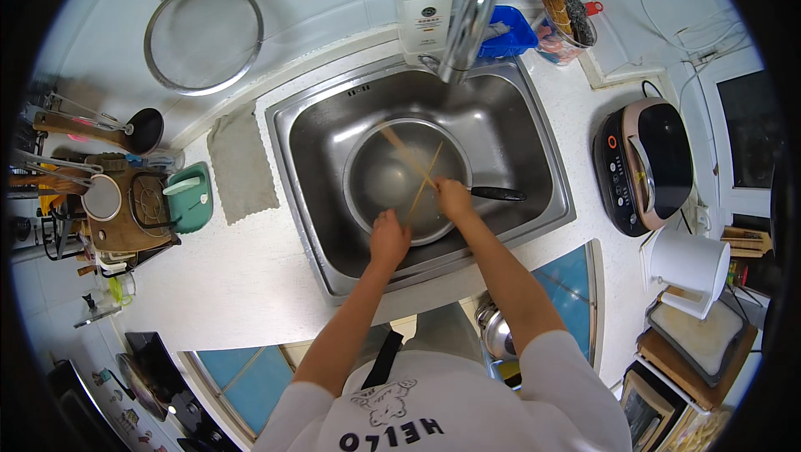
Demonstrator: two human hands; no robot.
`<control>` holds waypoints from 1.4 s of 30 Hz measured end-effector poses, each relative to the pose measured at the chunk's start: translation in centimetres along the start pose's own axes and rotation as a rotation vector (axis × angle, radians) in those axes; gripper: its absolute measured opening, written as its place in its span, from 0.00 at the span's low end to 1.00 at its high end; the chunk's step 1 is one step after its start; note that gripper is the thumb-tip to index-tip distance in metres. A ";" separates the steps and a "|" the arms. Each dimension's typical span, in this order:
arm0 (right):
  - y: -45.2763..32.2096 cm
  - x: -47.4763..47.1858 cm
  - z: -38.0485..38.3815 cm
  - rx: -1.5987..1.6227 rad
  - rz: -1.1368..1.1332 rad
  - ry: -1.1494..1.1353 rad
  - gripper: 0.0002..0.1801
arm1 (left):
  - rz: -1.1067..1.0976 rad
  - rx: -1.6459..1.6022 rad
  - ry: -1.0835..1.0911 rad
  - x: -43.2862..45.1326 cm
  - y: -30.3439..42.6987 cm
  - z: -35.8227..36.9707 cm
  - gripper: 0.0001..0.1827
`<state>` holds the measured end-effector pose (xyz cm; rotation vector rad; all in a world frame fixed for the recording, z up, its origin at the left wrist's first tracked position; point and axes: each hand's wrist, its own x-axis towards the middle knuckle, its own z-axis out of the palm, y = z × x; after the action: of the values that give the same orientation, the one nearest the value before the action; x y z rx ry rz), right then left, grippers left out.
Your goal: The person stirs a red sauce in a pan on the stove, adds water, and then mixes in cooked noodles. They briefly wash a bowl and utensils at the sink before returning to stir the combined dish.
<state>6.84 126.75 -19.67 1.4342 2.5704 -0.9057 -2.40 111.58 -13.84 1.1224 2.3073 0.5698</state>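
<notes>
A round metal bowl [382, 201] lies in the stainless steel sink [319, 139], seemingly with liquid in it. Over the bowl, my right hand [454, 199] grips a brown stick-like bundle [403, 151], possibly chopsticks, which reaches up and left across the bowl. A thin wooden stick [427, 186] crosses it and runs down to my left hand [390, 236], whose fingers are closed around its lower end at the bowl's near side. A black handle [499, 193] sticks out to the right from the bowl's edge or from beneath it; which one cannot be told.
A chrome faucet [469, 20] hangs over the sink's back edge, beside a white pump bottle [424, 7] and a blue plastic basket [510, 32]. A grey cloth [241, 167] lies left of the sink. On the right counter stands a black and rose-gold appliance [647, 164].
</notes>
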 end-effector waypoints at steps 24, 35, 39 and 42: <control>-8.4 11.8 -17.1 0.272 -0.580 0.598 0.17 | -0.580 -1.295 -0.503 6.8 8.1 -8.5 0.12; -7.2 14.6 -15.0 0.099 -0.766 0.695 0.10 | -0.725 -1.643 -0.481 12.2 10.8 -8.3 0.10; -6.9 14.7 -15.2 0.119 -0.809 0.729 0.11 | -0.712 -1.737 -0.494 13.1 10.6 -7.9 0.09; -6.8 14.5 -15.7 0.104 -0.807 0.692 0.10 | -0.731 -1.692 -0.450 13.5 11.5 -8.0 0.09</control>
<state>-3.28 143.21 -8.22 0.7602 3.8019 -0.6506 -7.50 127.87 -4.56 -0.3796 0.9514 1.3008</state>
